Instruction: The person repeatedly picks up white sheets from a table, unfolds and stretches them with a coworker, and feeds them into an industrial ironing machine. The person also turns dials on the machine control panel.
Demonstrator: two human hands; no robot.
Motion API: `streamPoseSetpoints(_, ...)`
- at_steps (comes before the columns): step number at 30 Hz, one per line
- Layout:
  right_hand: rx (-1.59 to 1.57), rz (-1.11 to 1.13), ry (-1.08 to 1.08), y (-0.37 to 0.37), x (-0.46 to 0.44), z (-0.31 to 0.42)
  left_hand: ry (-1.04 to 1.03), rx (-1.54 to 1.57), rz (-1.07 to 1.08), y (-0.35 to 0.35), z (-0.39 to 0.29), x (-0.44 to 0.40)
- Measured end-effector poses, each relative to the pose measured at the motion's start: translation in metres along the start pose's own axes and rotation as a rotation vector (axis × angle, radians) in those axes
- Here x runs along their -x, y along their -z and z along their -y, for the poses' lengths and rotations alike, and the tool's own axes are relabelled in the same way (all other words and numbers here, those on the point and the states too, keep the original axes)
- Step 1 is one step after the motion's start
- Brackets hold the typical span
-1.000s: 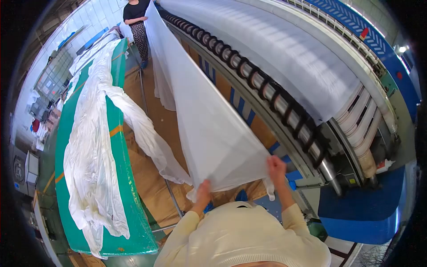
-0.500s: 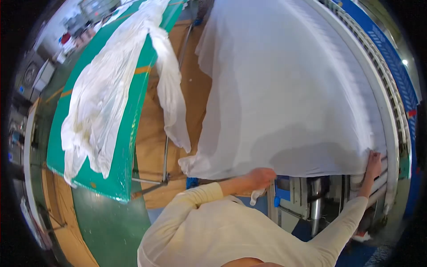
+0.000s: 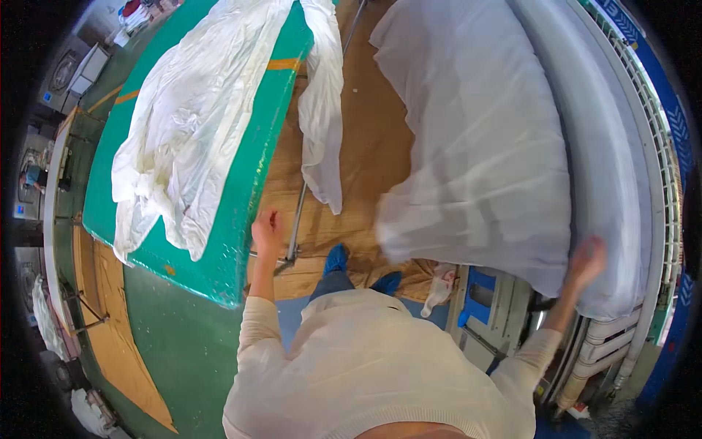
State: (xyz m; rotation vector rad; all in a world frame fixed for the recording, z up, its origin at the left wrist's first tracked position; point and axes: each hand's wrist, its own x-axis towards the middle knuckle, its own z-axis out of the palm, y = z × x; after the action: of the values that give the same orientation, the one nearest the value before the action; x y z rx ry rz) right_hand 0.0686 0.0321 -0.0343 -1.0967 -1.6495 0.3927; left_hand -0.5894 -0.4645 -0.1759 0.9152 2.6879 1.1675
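Note:
A wide white sheet (image 3: 482, 146) hangs over the machine's front on the right, its lower edge loose and blurred. My right hand (image 3: 587, 262) is beside the sheet's right part, over the covered roller (image 3: 610, 168); motion smears its fingers. My left hand (image 3: 268, 225) is raised near the right edge of the green table (image 3: 219, 271), away from the sheet, its fingers curled with nothing visible in them. Crumpled white cloth (image 3: 190, 124) lies along the green table, and one strip of it (image 3: 322, 139) hangs off the table's right side.
Brown covering (image 3: 365, 146) lies on the floor between table and machine, with a metal bar (image 3: 296, 227) beside the table. A small white cloth (image 3: 439, 290) lies near my blue-covered feet (image 3: 336, 260). Machine rollers (image 3: 599, 351) show at the lower right.
My left hand has left the sheet's edge and swung left toward the table. My right hand has moved slightly left. The sheet's lower edge has dropped, and the view has shifted downward.

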Motion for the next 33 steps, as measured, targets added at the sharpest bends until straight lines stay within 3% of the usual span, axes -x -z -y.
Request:
streamPoseSetpoints(1, 0.517, 0.161, 0.268, -0.073, 0.053, 0.077, 0.002, -0.018, -0.05, 0.013, 0.006, -0.018)
streamPoseSetpoints(2, 0.131, 0.22, 0.063, -0.114, 0.107, 0.008, -0.011, -0.024, -0.045, 0.02, 0.013, -0.036)
streamPoseSetpoints(3, 0.508, 0.385, 0.168, -0.165, 0.158, 0.034, -0.06, -0.01, -0.058, 0.024, 0.019, -0.052)
streamPoseSetpoints(4, 0.491, 0.547, 0.198, -0.211, 0.204, 0.067, -0.11, 0.006, -0.075, 0.026, 0.022, -0.069)
streamPoseSetpoints(5, 0.219, 0.706, -0.168, -0.259, 0.244, 0.105, -0.158, 0.027, -0.095, 0.025, 0.026, -0.088)
streamPoseSetpoints(6, 0.238, 0.971, -0.102, -0.295, 0.275, 0.121, -0.165, 0.031, -0.1, 0.022, 0.032, -0.104)
streamPoseSetpoints(7, 0.312, 1.028, 0.017, -0.33, 0.324, 0.107, -0.192, 0.015, -0.12, 0.016, 0.041, -0.117)
streamPoseSetpoints(9, 0.056, 1.229, 0.179, -0.371, 0.331, 0.176, -0.251, -0.033, -0.148, 0.01, 0.062, -0.142)
streamPoseSetpoints(10, 0.047, 1.214, 0.179, -0.39, 0.327, 0.183, -0.268, -0.038, -0.152, 0.008, 0.068, -0.152)
streamPoseSetpoints(13, -0.114, 1.442, 0.131, -0.449, 0.301, 0.176, -0.07, -0.235, -0.193, -0.008, 0.066, -0.162)
streamPoseSetpoints(14, -0.12, 1.438, 0.14, -0.474, 0.288, 0.165, -0.022, -0.251, -0.194, -0.008, 0.062, -0.165)
streamPoseSetpoints(18, 0.125, 1.287, -0.195, -0.631, 0.231, 0.106, 0.014, -0.276, -0.208, -0.013, 0.061, -0.173)
streamPoseSetpoints(22, 0.249, 1.05, 0.141, -0.852, 0.192, 0.076, 0.084, -0.322, -0.257, -0.02, 0.056, -0.184)
streamPoseSetpoints(25, 0.082, 0.963, 0.021, -0.979, 0.158, 0.109, 0.117, -0.431, -0.294, -0.025, 0.062, -0.193)
streamPoseSetpoints(26, -0.003, 0.834, -0.014, -1.016, 0.151, 0.115, 0.163, -0.47, -0.287, -0.025, 0.061, -0.195)
streamPoseSetpoints(27, -0.078, 0.707, -0.049, -1.043, 0.148, 0.119, 0.212, -0.504, -0.277, -0.029, 0.06, -0.197)
streamPoseSetpoints(28, -0.084, 0.719, -0.055, -1.06, 0.15, 0.121, 0.221, -0.516, -0.274, -0.035, 0.063, -0.197)
streamPoseSetpoints(31, -0.305, 1.041, -0.348, -1.077, 0.158, 0.127, 0.293, -0.521, -0.39, -0.049, 0.061, -0.184)
streamPoseSetpoints(32, -0.358, 1.002, -0.236, -1.069, 0.177, 0.119, 0.289, -0.513, -0.383, -0.055, 0.049, -0.183)
streamPoseSetpoints(33, -0.412, 0.955, -0.119, -1.039, 0.188, 0.132, 0.248, -0.483, -0.241, -0.064, 0.032, -0.184)
